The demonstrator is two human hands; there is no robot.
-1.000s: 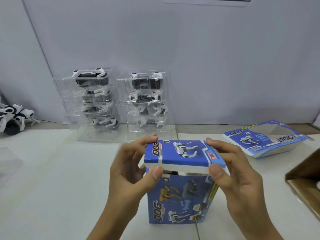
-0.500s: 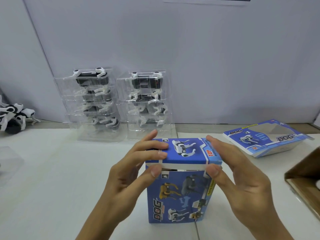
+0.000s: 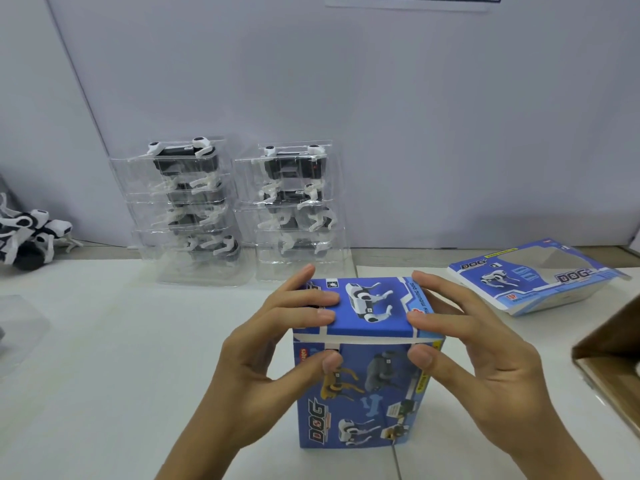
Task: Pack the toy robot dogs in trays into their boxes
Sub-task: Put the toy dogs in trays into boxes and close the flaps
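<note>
We see a blue toy box (image 3: 360,393) standing upright on the white tabletop (image 3: 104,375), near the front edge of the view, printed with pictures of robot dogs and the word DOG. Its top flap (image 3: 367,306) lies folded down over the opening, with a thin white seam showing along the front edge where it meets the front face.

The left hand (image 3: 273,355) sits at the left side of the box: its fingers (image 3: 311,301) lie fairly straight across the left part of the flap, pressing on it, while the thumb (image 3: 327,363) touches the front face just below the seam. The right hand (image 3: 474,358) mirrors it on the right side, fingers laid on the flap's right edge and thumb against the front face. Neither hand curls round anything; both are spread and pressing flat.

Behind the box, against the grey wall (image 3: 415,116), stand two stacks of clear plastic trays, a left stack (image 3: 187,209) and a right stack (image 3: 294,206), each tray holding a black-and-white toy robot dog. At the far left edge a few loose robot dogs (image 3: 27,237) lie on the tabletop. To the right, well apart from the upright box, a pile of flattened blue boxes (image 3: 530,275) rests on the tabletop. At the right edge we see part of a brown cardboard carton (image 3: 613,355).
</note>
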